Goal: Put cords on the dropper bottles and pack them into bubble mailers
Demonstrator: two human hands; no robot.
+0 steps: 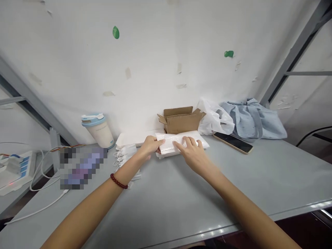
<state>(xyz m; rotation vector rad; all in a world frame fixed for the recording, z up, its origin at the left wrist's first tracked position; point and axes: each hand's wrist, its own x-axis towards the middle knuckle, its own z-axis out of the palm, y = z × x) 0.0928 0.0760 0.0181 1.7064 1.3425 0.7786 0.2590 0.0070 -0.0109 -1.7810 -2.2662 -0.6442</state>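
A stack of flat white plastic packets (181, 142) lies on the grey table (181, 193) in front of a small open cardboard box (181, 121). My left hand (150, 146), with a red bead bracelet on its wrist, pinches the left end of the top packet. My right hand (192, 152) rests flat on the packets with its fingers spread. To the left of the stack lies a heap of small white tagged items with strings (126, 155).
A lidded paper cup (98, 129) stands at the back left beside white cables (44, 173) and a power strip (15, 169). A phone (232, 142), a white plastic bag (215, 121) and a blue cloth (254, 121) lie at the back right. A white wall stands close behind.
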